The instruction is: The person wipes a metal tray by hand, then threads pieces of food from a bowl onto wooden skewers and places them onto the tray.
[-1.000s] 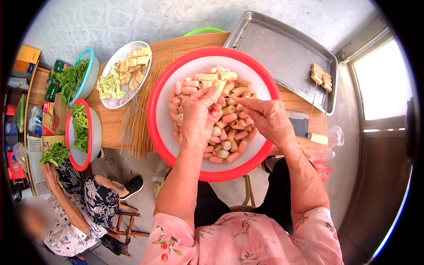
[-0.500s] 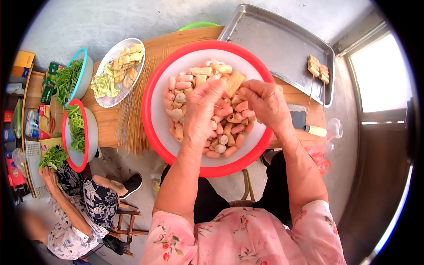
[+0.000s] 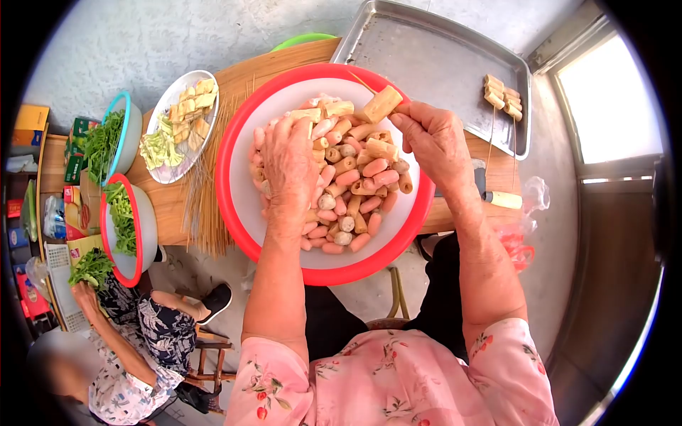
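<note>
A red-rimmed white basin [image 3: 226,177] is heaped with pink sausages, tan rolls and greyish balls. My left hand [image 3: 288,163] reaches down onto the pile at the basin's left side, its fingertips among the pieces; whether it grips one is hidden. My right hand [image 3: 430,138] pinches a thin wooden skewer at the basin's upper right. A tan roll [image 3: 381,104] is threaded on that skewer, whose tip [image 3: 361,81] sticks out beyond it to the upper left.
A metal tray [image 3: 426,53] at the upper right bears skewered rolls [image 3: 502,96]. Loose skewers [image 3: 206,202], an oval plate [image 3: 158,170] and bowls of greens [image 3: 122,220] stand to the left. A knife [image 3: 504,199] lies right. A seated person [image 3: 124,348] holds greens at lower left.
The roll is now on the skewer in my right hand, at the basin's upper right. My left hand has moved away from it, leftward and down to the pile.
</note>
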The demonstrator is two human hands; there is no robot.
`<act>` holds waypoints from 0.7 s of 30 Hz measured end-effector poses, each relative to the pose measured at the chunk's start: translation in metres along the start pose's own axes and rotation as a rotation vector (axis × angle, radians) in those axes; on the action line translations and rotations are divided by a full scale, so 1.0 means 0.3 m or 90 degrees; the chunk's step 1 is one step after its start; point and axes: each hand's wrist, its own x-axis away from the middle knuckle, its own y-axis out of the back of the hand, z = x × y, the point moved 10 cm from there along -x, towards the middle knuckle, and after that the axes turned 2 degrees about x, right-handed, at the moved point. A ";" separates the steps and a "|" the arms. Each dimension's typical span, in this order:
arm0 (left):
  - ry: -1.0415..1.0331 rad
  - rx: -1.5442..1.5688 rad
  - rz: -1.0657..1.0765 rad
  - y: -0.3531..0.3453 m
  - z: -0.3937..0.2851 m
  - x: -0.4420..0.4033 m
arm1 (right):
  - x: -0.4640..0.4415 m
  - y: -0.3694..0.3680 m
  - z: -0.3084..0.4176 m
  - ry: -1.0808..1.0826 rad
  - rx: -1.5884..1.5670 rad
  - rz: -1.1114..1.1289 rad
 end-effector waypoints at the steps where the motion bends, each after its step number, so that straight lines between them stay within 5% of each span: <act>1: -0.002 0.001 0.003 -0.001 -0.015 -0.013 | -0.001 0.011 -0.004 -0.016 -0.014 -0.012; 3: -0.145 0.115 0.013 -0.012 -0.129 -0.023 | -0.007 0.022 -0.006 -0.022 -0.003 -0.016; 9: -0.168 0.238 0.261 -0.207 -0.282 0.060 | -0.007 0.011 -0.008 -0.007 -0.021 -0.013; 21: -0.143 0.253 0.210 -0.167 -0.286 0.077 | 0.000 -0.002 -0.010 0.018 0.007 0.003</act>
